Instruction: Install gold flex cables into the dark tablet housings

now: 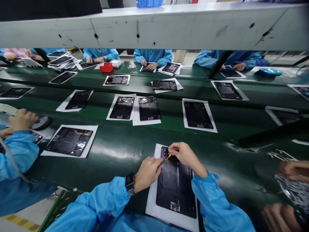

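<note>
In front of me a black tablet housing lies on a white sheet, with small parts along its upper and lower ends. Over its top end my right hand pinches a short orange flex cable. My left hand, with a watch on its wrist, is closed at the cable's lower end by the housing's upper left edge. A dark sliver shows between its thumb and fingers; I cannot tell what it is.
More tablet housings on white sheets line the green bench and shelves behind, one housing at left. Co-workers' hands work at left and right; white cables lie right. A grey beam crosses above, with a dark post at right.
</note>
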A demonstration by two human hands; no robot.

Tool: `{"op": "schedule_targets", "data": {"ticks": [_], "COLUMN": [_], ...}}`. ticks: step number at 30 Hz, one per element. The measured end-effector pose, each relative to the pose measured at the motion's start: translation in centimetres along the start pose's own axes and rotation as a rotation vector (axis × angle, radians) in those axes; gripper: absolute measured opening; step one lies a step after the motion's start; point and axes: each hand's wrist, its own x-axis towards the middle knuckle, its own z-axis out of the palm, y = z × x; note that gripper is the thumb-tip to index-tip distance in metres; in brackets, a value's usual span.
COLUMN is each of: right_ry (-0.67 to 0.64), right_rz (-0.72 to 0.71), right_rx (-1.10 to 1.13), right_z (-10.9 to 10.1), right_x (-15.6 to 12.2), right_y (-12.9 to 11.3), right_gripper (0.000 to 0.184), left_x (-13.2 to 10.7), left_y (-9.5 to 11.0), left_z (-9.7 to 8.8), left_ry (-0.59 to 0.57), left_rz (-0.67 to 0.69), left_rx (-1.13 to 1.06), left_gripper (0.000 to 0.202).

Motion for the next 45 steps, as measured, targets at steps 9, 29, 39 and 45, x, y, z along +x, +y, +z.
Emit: {"op": "schedule_targets", "data": {"ticks": [9,29,39,45], "right_ry": [-0.051,-0.218,-0.133,-0.123], "right_rz": [0.065,0.311,0.225,0.125], "right_rx": [-0.166,-0.348,-0.517,-0.594], "right_z": [1.8,0.4,0.5,1.3], "right_x": [3.0,7.0,3.7,2.7], "right_y": [1.3,1.0,1.0,0.0], "right_gripper": [0.007,0.023,0.034,0.029], "left_x": [0.0,0.7,0.3,0.3], "left_y": [-0.2,-0.6,-1.2,-1.3], "left_z": [0.6,1.5,2.0,2.3], "left_ry": [0.19,0.265,0.179,0.161], "left_rz": [0.326,0.437,0.456,0.447], "left_rx": [0.293,0.145,0.111,0.129], "left_gripper": [0.008,0.016,0.021,0.02]}}
